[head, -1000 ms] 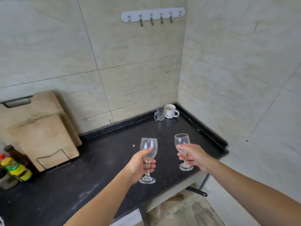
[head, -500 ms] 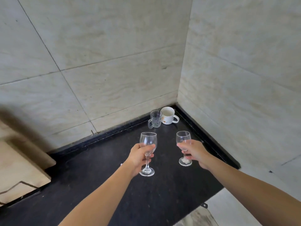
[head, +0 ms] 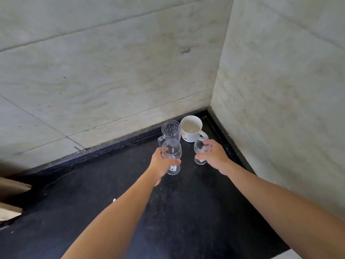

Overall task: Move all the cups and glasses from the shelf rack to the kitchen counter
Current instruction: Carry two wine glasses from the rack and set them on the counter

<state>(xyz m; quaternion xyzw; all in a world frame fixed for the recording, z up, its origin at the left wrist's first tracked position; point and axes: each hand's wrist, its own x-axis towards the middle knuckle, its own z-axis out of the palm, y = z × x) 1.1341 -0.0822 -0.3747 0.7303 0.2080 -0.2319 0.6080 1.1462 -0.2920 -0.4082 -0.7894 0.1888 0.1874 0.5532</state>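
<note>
My left hand (head: 162, 163) grips a clear wine glass (head: 171, 152) by its bowl and stem, upright, with its foot low over the black counter (head: 186, 212). My right hand (head: 214, 156) holds a second wine glass (head: 199, 146) the same way, a little to the right. Whether either foot touches the counter I cannot tell. Just behind them, in the far corner, stand a patterned glass mug (head: 170, 130) and a white ceramic mug (head: 192, 128), side by side.
Tiled walls (head: 112, 71) close the counter at the back and on the right. Wooden cutting boards (head: 11, 199) lean at the far left edge. The counter's front right corner (head: 285, 249) ends near the lower right.
Both hands have carried the wine glasses forward and down toward the corner mugs. The view has closed in on the corner; the hook rail and bottles have left the frame.
</note>
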